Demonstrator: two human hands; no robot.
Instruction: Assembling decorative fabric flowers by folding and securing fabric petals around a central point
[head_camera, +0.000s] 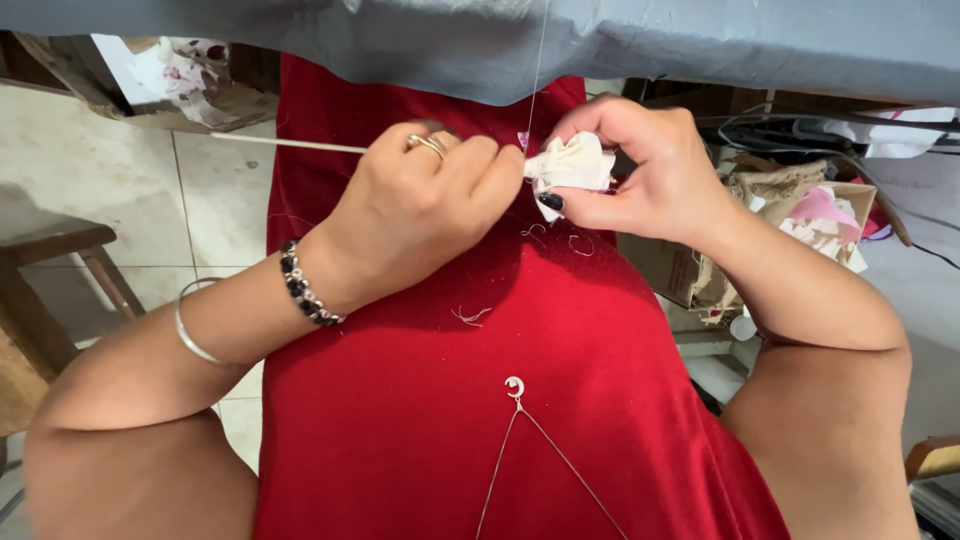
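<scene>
Fingers of the right hand (650, 165) pinch a small gathered piece of cream cloth (572, 165) over the red-clad lap (480, 400). Touching it, the left hand (425, 205) is closed around a thin pale stick (290, 143) pointing left. White thread (537, 70) rises toward grey fabric (600, 40) above.

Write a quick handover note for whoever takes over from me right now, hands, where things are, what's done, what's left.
Left hand: closed on a thin stick, its tip at the cloth.
Right hand: pinching a gathered white cloth over the red lap.
Thread runs up from the cloth past the grey fabric.
Done: cloth is bunched into folds.
Left: cannot tell how far the stitching is; loose thread bits lie on the lap.
</scene>
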